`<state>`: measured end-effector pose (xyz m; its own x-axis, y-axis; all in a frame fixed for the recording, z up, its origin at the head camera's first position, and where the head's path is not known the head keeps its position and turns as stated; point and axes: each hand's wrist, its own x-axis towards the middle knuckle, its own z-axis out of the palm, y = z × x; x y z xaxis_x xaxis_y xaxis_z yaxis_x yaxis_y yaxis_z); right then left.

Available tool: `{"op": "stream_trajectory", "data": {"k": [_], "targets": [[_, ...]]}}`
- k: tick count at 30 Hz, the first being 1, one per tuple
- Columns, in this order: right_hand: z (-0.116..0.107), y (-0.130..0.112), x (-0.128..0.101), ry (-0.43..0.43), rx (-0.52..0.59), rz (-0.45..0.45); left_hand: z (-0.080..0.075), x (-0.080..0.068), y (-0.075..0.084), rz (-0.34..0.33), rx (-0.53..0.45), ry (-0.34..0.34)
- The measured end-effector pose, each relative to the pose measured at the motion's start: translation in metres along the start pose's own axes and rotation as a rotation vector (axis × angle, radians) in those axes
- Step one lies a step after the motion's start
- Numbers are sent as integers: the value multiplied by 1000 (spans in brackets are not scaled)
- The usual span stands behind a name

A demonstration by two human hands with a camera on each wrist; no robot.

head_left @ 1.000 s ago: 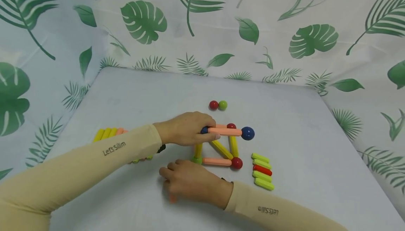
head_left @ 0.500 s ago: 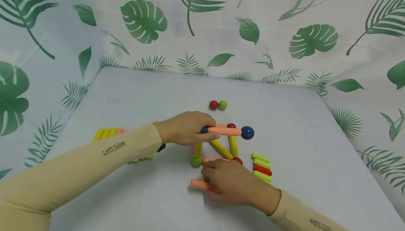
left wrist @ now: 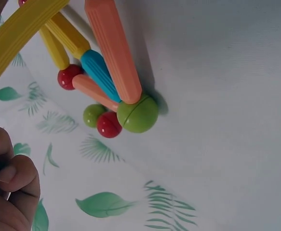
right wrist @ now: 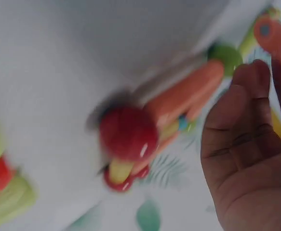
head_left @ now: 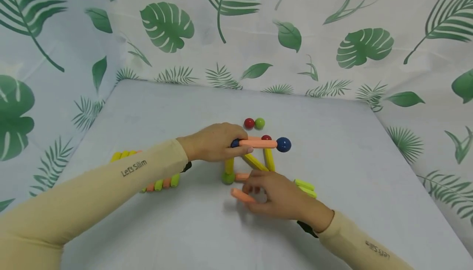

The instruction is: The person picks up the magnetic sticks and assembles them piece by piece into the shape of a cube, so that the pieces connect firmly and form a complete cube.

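Observation:
My left hand (head_left: 221, 141) grips the left end of a salmon building stick (head_left: 260, 143), near a blue ball partly hidden by the fingers. A second blue ball (head_left: 283, 144) caps its right end. Below lies a frame of sticks and balls, with a green ball (head_left: 228, 177) at its near left corner and a red ball (right wrist: 128, 134) at another corner. A blue stick (left wrist: 100, 70) shows within it in the left wrist view. Close in front of the frame, my right hand (head_left: 281, 196) pinches a loose salmon stick (head_left: 242, 196) between thumb and fingers.
Behind the frame sit a loose red ball (head_left: 249, 123) and green ball (head_left: 260, 123). Lime sticks (head_left: 304, 185) lie to the right, partly behind my right hand. Yellow sticks (head_left: 122, 155) and a salmon-and-lime row (head_left: 159, 184) lie left, partly under my left forearm.
My right hand has moved from left to right with the salmon stick, then slightly away from me. The frame and my left hand have shifted a little toward the back.

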<state>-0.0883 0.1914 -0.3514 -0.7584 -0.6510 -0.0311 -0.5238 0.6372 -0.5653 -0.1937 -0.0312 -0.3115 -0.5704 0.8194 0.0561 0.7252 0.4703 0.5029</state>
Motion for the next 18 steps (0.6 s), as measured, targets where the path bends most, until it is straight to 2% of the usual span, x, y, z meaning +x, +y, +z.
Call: {"op": "stream_trajectory", "data": {"k": [4,8,12,18], "targets": [[-21,18,-12,125,112,94,1,1,-1,-8,4,4],[-33,32,-21,227,115,218,1,1,-1,-32,12,1],[-34,38,-22,273,99,291,1,0,-1,-31,22,2],[-33,47,-22,307,127,315,3,1,1,-23,28,-5]]}}
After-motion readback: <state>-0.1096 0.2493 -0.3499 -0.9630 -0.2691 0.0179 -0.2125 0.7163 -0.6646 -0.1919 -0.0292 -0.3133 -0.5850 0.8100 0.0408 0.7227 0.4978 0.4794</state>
